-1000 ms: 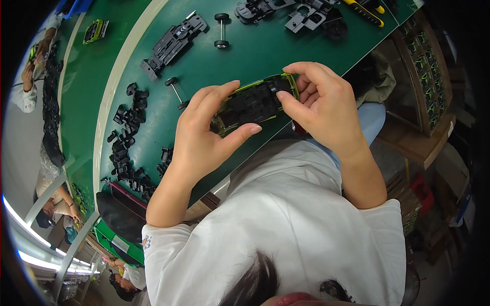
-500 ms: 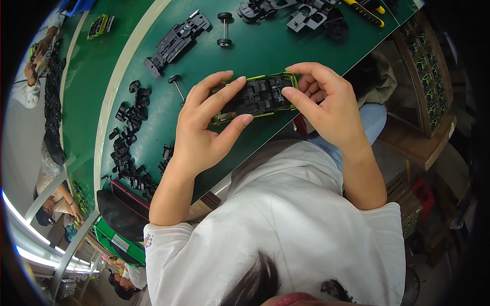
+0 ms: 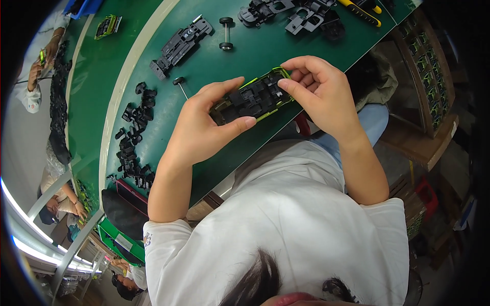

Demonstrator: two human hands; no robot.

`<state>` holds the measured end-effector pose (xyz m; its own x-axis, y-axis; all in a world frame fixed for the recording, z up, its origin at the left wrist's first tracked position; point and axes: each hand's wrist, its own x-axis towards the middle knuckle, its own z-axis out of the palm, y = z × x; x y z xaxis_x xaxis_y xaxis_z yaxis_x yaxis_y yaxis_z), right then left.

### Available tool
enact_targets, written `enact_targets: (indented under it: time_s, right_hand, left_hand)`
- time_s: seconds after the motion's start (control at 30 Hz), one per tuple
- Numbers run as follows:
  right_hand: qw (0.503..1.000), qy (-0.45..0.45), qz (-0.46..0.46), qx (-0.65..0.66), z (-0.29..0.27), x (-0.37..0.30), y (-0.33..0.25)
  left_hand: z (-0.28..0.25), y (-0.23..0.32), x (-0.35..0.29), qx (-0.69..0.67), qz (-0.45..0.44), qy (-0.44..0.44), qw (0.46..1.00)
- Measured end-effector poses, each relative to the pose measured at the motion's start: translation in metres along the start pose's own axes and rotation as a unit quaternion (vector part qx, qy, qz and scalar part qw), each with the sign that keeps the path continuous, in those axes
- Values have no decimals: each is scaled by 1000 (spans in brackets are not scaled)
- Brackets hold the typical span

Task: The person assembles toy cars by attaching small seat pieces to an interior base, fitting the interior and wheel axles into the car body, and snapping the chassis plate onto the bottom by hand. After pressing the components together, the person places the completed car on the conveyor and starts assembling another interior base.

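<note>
Between my hands, above the table's near edge, is a toy car body (image 3: 260,94) with a bright green rim and black inner parts facing up. My left hand (image 3: 201,115) grips its left end, thumb along the near side and fingers on the far side. At the right end, my right hand (image 3: 319,92) pinches the rim between thumb and index finger, the other fingers curled. Beyond the car body lie a black toy car chassis (image 3: 181,45) and a wheel axle (image 3: 226,33) with two black wheels. Another wheel axle (image 3: 181,87) is partly hidden by my left hand.
Small black plastic parts (image 3: 133,132) lie scattered on the green table (image 3: 153,97) at left. More black chassis parts (image 3: 311,15) and yellow-black pliers (image 3: 362,11) sit at the far right. A wooden rack (image 3: 423,76) stands at right. Other people work across the left side.
The car body has tilted, its right end turning up and away from me. My left fingers have drawn together along its far side. The view has shifted slightly.
</note>
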<state>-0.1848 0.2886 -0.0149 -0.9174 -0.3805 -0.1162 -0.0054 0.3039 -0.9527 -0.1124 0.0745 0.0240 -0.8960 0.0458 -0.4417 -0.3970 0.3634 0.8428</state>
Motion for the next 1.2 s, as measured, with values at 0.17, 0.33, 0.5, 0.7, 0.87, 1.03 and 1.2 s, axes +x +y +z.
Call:
enact_targets:
  time_s: [0.17, 0.33, 0.5, 0.7, 0.87, 1.03, 1.2]
  right_hand:
    - [1000, -11, -19, 6, 3, 4, 1]
    - [1000, -10, -18, 22, 3, 4, 1]
    - [999, -10, -14, 46, 5, 5, 5]
    - [999, -9, 0, 40, 6, 8, 6]
    - [999, -9, 0, 32, 4, 9, 6]
    - [999, -16, 14, 47, 3, 8, 5]
    - [999, -14, 19, 36, 4, 9, 5]
  left_hand:
    - [10, -9, -5, -7, 23, 38, 999]
    - [12, -16, -4, -62, 29, 49, 996]
    - [19, -21, -3, -106, 4, 82, 991]
    - [19, -19, -2, -117, -19, 78, 990]
    - [20, -27, 0, -125, 9, 107, 986]
    - [20, -24, -1, -140, 19, 103, 985]
    - [22, -22, -2, -103, 55, 123, 986]
